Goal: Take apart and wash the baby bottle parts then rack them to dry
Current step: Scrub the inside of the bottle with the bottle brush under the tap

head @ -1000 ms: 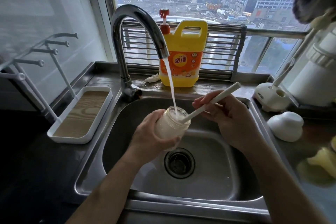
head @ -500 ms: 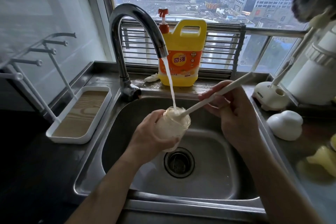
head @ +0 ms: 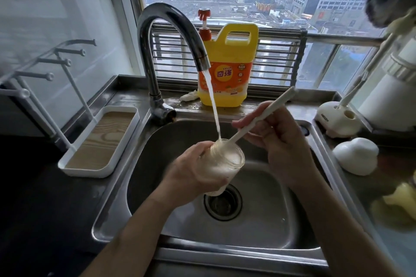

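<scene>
Head view: left of the stainless steel sink stands a white pegged drying rack with a wood-grain tray. Over the sink, the left hand wraps the clear cylindrical bottle, tap water pouring in; the right hand grips the slim white brush handle dipped into it

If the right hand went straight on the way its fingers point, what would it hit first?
Likely the water stream, just left of the right hand's fingertips; depth is unclear.
</scene>
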